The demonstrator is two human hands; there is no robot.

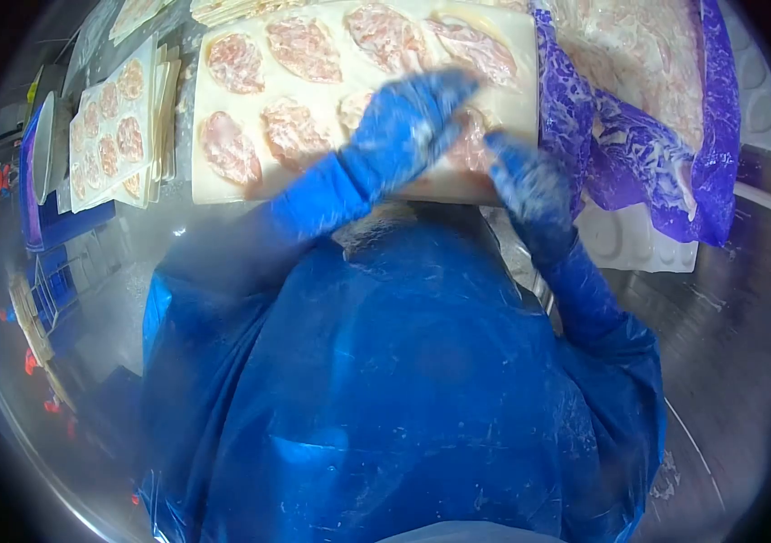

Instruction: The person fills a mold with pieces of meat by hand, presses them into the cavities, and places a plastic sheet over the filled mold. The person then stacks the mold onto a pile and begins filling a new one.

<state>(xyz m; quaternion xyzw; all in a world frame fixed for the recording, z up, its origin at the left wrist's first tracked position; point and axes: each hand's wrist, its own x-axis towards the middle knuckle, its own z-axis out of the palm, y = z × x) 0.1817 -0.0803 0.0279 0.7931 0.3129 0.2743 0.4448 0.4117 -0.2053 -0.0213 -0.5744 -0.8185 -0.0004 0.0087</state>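
A white tray (214, 188) lies in front of me with two rows of oval hollows, holding flat pieces of raw pale-pink meat (304, 52). My left hand (408, 127), in a wet, smeared blue glove, reaches across the tray with its fingers stretched out, covering part of the front row. Its fingertips are above a meat piece (469, 145) at the front right. On the other side of that piece is my right hand (535, 185), also gloved, fingers extended at the tray's right end and slightly blurred. Nothing shows gripped in either hand.
At the right, a purple-lined container (720, 145) holds a mass of raw meat (630, 54). Beneath its front edge sits another white moulded tray (639, 240). Filled trays (112, 136) are stacked at the left, beside a blue crate (78, 228). The worktop (693, 308) is metal.
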